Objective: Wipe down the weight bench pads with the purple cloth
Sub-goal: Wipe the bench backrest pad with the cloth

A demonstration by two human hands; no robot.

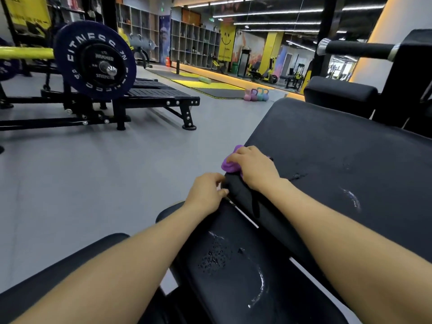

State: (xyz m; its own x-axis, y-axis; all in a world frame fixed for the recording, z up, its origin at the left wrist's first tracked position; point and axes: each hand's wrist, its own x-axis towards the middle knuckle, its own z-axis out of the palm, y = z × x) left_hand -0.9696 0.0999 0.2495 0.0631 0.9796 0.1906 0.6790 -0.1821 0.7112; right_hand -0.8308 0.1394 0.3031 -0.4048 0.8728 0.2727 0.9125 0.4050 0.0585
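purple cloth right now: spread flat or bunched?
Bunched. The purple cloth shows as a crumpled wad under the right hand, which grips it at the left edge of the bench pad; no flat part shows.

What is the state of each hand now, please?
Left hand: fingers loosely curled at the pad edge, holding nothing visible.
Right hand: grips the cloth, pressing it on the pad.
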